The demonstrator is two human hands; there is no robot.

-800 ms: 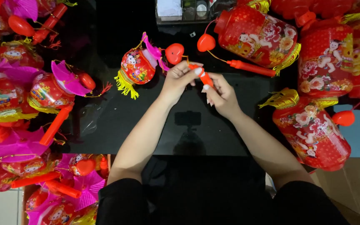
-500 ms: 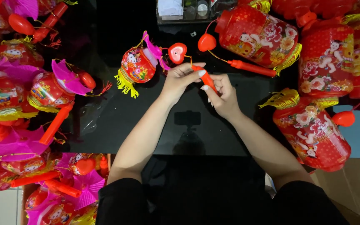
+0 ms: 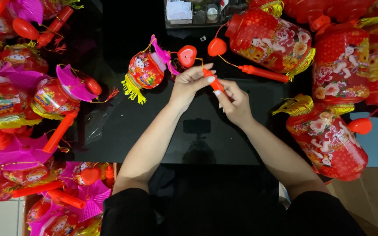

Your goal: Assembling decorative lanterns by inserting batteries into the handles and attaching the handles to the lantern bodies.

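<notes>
Glossy black tabletop [image 3: 123, 126]; both hands' grip pinches smooth orange stick [image 3: 215, 82].

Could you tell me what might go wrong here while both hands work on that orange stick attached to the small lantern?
The thin cord from the orange stick to the small lantern looks short; a pull by the left hand or right hand could drag the lantern across the black table.

The red heart dangles close to the left fingers and might snag.
</notes>
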